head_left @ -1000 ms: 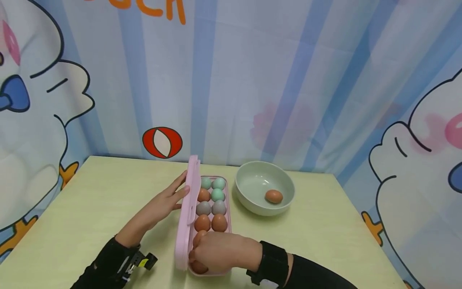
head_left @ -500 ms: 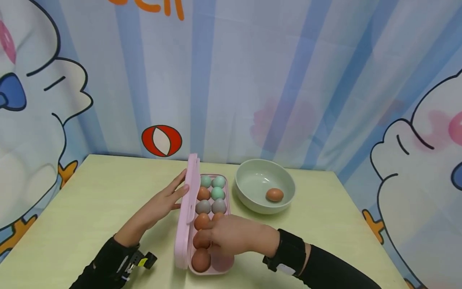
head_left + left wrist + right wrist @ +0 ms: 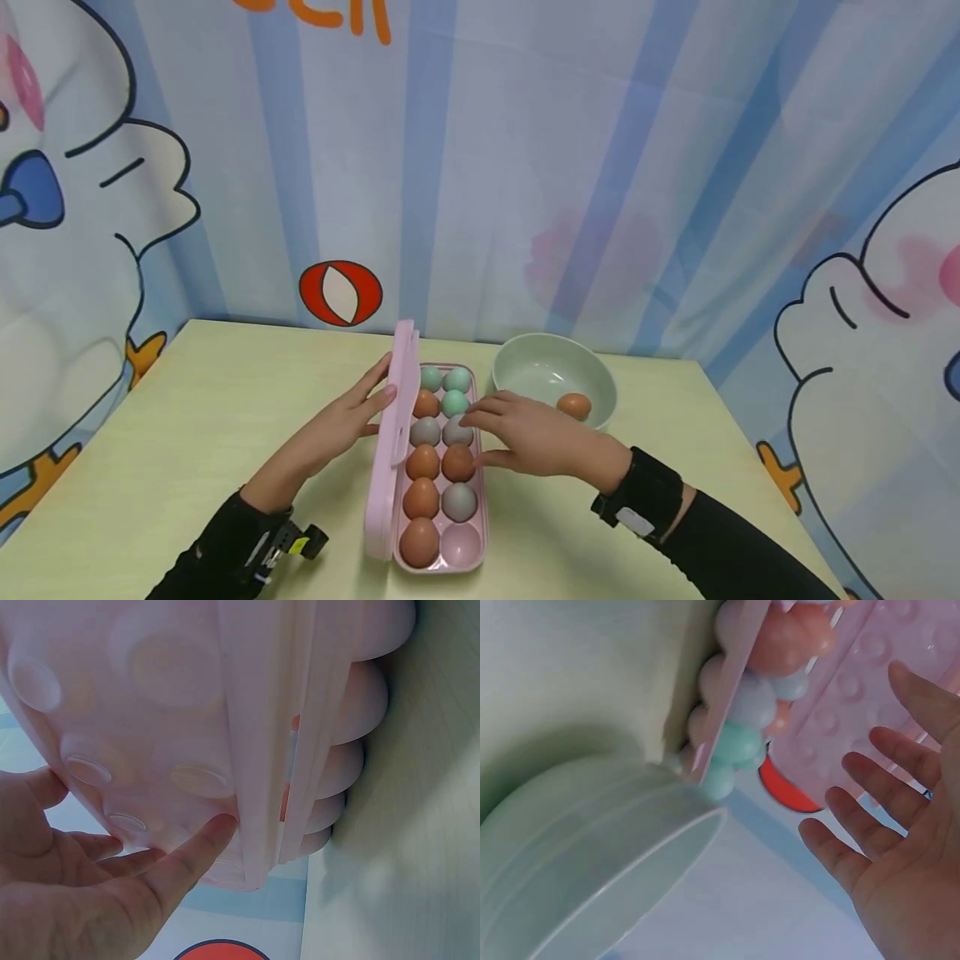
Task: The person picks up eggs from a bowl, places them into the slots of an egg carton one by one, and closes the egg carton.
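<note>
A pink egg box [image 3: 461,573] stands open on the table, two columns of cells filled with brown, grey and green eggs. Its near right cell [image 3: 461,546] is bare pink. My left hand [image 3: 330,432] touches the outer face of the upright lid [image 3: 386,467] with extended fingers, which the left wrist view also shows. My right hand [image 3: 536,433] hovers over the box's right edge, fingers spread and holding nothing, partly covering a grey egg [image 3: 456,433]. Closer to me are a brown egg [image 3: 458,463] and another grey egg [image 3: 459,502].
Behind my right hand is a pale green bowl [image 3: 525,358] with one brown egg [image 3: 574,406] inside. Both stand on the pale yellow table [image 3: 225,400]. A printed striped curtain [image 3: 480,208] hangs behind the table's far edge.
My right hand has moved from the near end of the egg box up and right, with its fingers now spread. A grey egg shows in the second-nearest right cell. My left hand stays at the lid.
</note>
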Motion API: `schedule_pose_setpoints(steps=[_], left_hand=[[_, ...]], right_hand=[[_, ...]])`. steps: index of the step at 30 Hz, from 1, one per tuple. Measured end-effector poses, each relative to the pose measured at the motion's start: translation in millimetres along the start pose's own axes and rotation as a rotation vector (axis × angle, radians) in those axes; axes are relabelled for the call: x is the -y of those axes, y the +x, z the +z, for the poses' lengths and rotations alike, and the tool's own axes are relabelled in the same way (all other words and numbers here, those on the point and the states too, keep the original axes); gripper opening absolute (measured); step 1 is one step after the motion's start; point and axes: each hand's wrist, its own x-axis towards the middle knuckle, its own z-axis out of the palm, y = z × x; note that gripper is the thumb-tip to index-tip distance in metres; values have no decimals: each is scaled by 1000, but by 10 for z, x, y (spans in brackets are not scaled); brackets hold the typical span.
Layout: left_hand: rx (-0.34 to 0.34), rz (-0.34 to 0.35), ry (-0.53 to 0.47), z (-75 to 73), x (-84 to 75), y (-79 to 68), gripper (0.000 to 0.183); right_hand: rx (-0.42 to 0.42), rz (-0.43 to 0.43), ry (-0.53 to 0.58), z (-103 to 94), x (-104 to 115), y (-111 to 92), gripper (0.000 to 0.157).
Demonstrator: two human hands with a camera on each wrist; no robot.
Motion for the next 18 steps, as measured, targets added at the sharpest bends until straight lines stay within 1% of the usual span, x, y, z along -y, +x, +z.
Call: schedule_pose_setpoints(steps=[4,8,13,15,18], left_hand=[[1,-1,3,14,0,-1,68],[-6,-2,14,12,-14,0,68],[-11,3,10,3,-17,-4,68],[-9,5,3,2,-14,-7,68],[-4,8,-1,5,-6,-9,68]], right_hand=[[-38,70,31,0,-179,-98,61],[-40,150,61,-5,-390,-161,67],[49,248,134,-16,-640,-213,68],[85,276,139,-5,-739,-237,66],[117,308,134,9,-879,-283,64]])
